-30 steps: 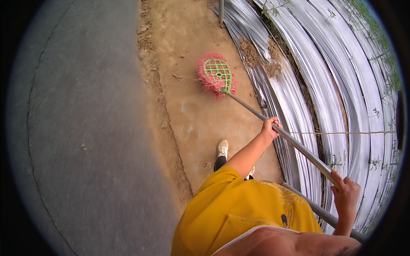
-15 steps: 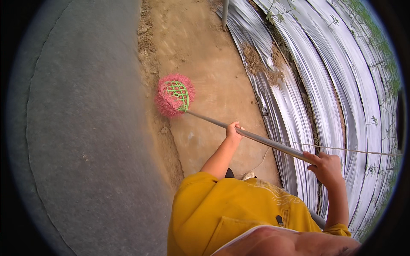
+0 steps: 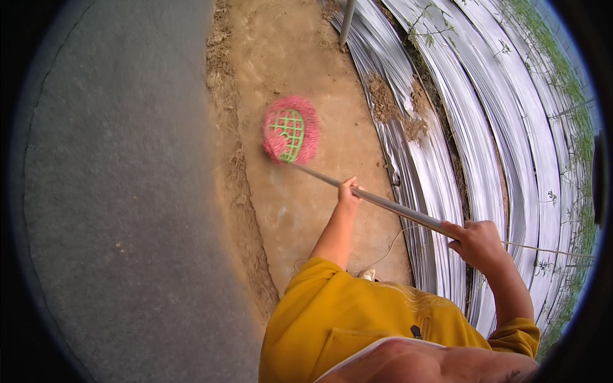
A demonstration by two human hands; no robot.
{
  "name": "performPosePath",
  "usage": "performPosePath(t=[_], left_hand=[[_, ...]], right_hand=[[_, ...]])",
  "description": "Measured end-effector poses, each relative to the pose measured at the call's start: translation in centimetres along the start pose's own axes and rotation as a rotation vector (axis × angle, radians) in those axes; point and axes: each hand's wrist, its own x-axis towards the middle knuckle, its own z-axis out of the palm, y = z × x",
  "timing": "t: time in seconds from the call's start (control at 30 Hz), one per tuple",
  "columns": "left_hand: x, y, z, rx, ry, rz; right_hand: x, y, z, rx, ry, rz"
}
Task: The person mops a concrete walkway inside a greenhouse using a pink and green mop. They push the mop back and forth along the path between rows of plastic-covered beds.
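Both of my hands hold a long-handled broom (image 3: pixel 396 209) that slants across in front of me. Its head (image 3: pixel 292 131) is a round tuft of pink bristles with a green plastic grid on top, over the brown ground and slightly blurred. My left hand (image 3: pixel 348 190) is closed around the grey pole partway down toward the head. Farther up, near the upper end, my right hand (image 3: pixel 480 244) grips the pole, with a finger lying along it. The pole's end beyond that hand is hidden.
Grey pavement (image 3: pixel 128 159) lies to the left, bordered by a crumbly dirt strip (image 3: pixel 237 185). Rows of silver plastic sheeting (image 3: pixel 491 127) with small plants run along the right. A metal post (image 3: pixel 347 22) stands ahead. A thin cord (image 3: pixel 543 249) crosses the sheeting.
The broom head has swung right and a little away from me, off the dirt strip's edge. Both hands keep their grip, and the right one has shifted slightly left.
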Motion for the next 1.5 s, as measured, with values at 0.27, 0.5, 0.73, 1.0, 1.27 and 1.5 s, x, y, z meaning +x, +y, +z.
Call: performPosePath(t=[0.27,0.5,0.73,1.0,1.27,1.5], left_hand=[[-4.7,8.0,-1.1,-0.067,0.192,0.224],[-8.1,-3.3,6.6,-0.181,-0.21,-0.045],[-6.5,-5.9,0.7,-0.274,-0.106,-0.062],[-9.3,0.9,-3.5,-0.185,0.038,0.153],[-8.2,-6.5,3.7,-0.233,-0.199,-0.063],[-6.1,2.4,-8.0,-0.157,0.06,0.144]], right_hand=[[2.8,1.0,4.4,0.104,0.272,-0.121],[-8.5,3.5,0.1,-0.063,0.432,0.123],[-6.1,1.6,-2.1,-0.128,0.228,-0.011],[-2.7,1.6,3.8,0.032,0.286,-0.087],[-10.0,2.6,-1.6,-0.188,0.37,0.062],[-0.5,-0.7,5.1,0.062,0.163,-0.163]])
